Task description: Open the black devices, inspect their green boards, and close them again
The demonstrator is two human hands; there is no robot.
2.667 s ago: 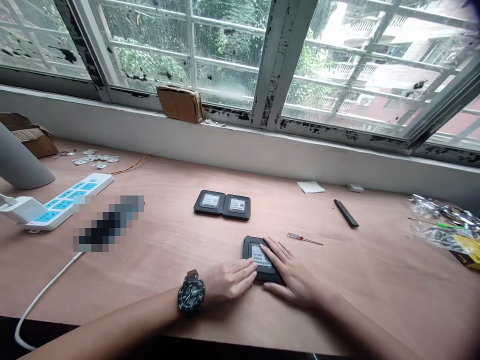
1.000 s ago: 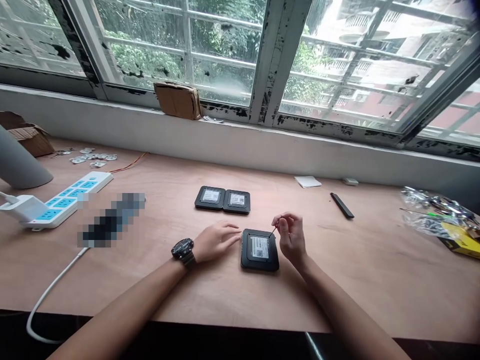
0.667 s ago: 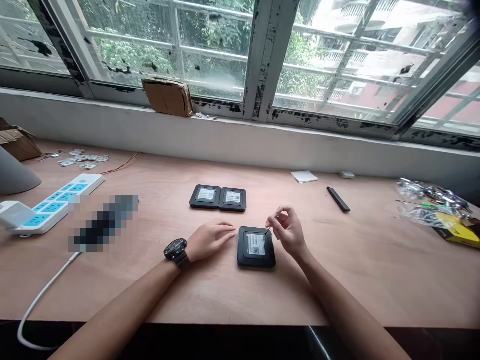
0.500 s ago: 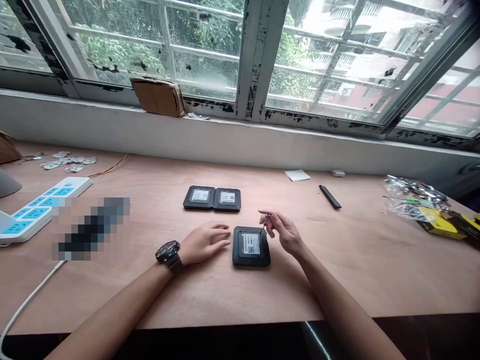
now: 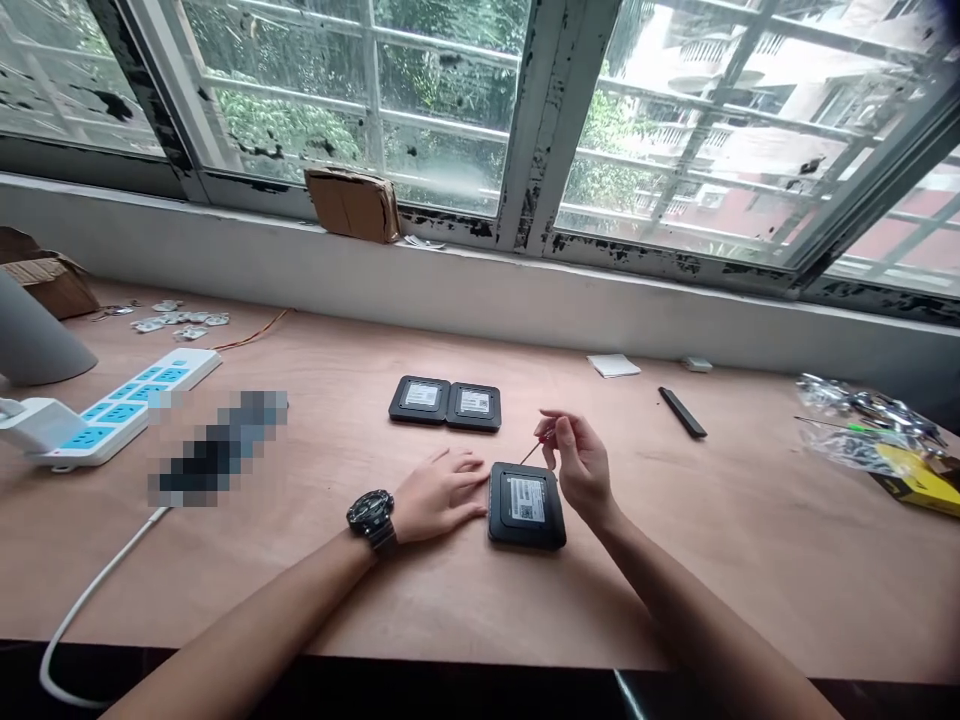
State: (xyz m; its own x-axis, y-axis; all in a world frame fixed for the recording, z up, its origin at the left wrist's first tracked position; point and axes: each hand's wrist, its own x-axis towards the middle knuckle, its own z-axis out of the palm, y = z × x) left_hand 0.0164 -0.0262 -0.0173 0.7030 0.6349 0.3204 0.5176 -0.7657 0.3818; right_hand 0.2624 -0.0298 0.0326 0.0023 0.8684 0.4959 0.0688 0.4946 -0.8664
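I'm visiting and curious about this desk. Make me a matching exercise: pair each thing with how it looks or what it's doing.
Things:
1. Left hand
2. Right hand
3. Black wristwatch
4. Power strip

Descriptions:
A. White with blue sockets
B. Pinching a small screwdriver
C. Lying palm down beside a black labelled device
D. Strapped on just behind a hand

Right pairs: 1-C, 2-B, 3-D, 4-A.
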